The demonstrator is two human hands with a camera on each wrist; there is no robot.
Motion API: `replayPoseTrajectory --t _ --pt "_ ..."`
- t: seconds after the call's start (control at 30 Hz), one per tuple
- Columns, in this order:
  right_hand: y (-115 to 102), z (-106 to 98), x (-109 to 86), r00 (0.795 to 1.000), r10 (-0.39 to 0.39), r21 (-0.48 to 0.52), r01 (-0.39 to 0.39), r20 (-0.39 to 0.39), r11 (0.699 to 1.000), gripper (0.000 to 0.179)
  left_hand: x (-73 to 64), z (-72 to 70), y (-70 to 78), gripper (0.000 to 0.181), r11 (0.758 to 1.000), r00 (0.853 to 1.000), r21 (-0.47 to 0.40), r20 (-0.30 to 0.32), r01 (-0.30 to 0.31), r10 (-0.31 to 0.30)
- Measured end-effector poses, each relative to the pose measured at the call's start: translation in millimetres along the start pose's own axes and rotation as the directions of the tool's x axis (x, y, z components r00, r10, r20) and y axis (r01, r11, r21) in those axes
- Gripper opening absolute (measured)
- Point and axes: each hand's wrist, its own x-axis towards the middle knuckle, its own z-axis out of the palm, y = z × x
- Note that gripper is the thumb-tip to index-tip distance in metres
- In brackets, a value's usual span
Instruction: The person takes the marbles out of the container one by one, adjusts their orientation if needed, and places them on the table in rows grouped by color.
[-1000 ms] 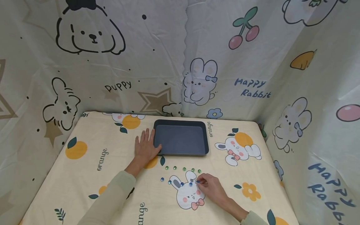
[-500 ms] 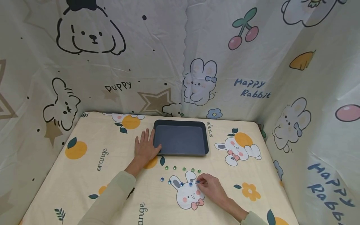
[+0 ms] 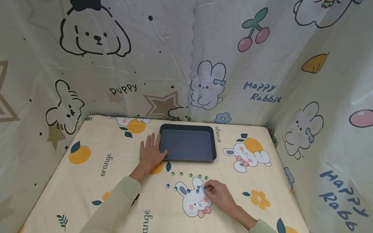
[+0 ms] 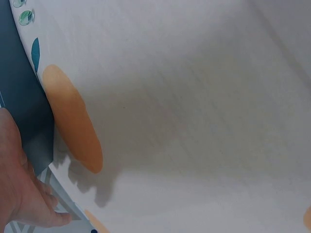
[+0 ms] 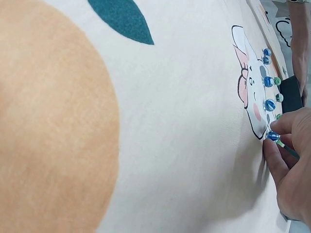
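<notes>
My right hand [image 3: 219,195] pinches a blue glass marble [image 5: 273,136] between thumb and index finger, low over the tablecloth. This marble is at the right end of a row of blue marbles [image 3: 188,191] that crosses a printed rabbit's head. Farther from me runs a roughly parallel row of green marbles [image 3: 190,175]. A dark grey rectangular tray [image 3: 187,145] with nothing in it lies behind both rows. My left hand [image 3: 151,151] rests at the tray's left edge, fingers straight and thumb by the near left corner. In the left wrist view this hand [image 4: 24,189] shows only partly.
A cream tablecloth [image 3: 122,181] printed with oranges, rabbits and flowers covers the table. Pale printed curtains [image 3: 163,48] enclose it at the back and both sides. The table's far edge runs just behind the tray.
The head view shifts very slightly. Both hands, the marbles and the tray stay in place, with the right hand pinching the same blue marble throughout.
</notes>
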Motion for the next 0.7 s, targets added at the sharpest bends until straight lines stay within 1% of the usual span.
replayPoseTrajectory --t 0.2,0.4,0.57,0.7 --pt "1.0 0.1 -1.4 1.0 -0.015 0.006 0.015 -0.002 1.0 0.017 -0.8 0.7 0.9 0.089 1.0 1.0 0.0 -0.003 -0.002 0.002" --pt "0.9 -1.5 -3.0 1.0 -0.002 -0.001 0.002 -0.005 1.0 0.016 -1.9 2.9 1.0 0.089 1.0 1.0 0.006 0.003 -0.006 0.006" --pt "-0.3 -5.6 -1.6 0.997 -0.026 -0.04 0.023 -0.078 0.999 0.015 -1.7 4.2 0.8 0.09 1.0 1.0 0.007 -0.01 -0.007 0.007" --pt "-2.8 -13.8 4.7 0.99 -0.041 -0.034 0.036 -0.134 0.999 0.014 0.0 3.3 0.1 0.09 1.0 1.0 0.007 -0.014 -0.01 0.01"
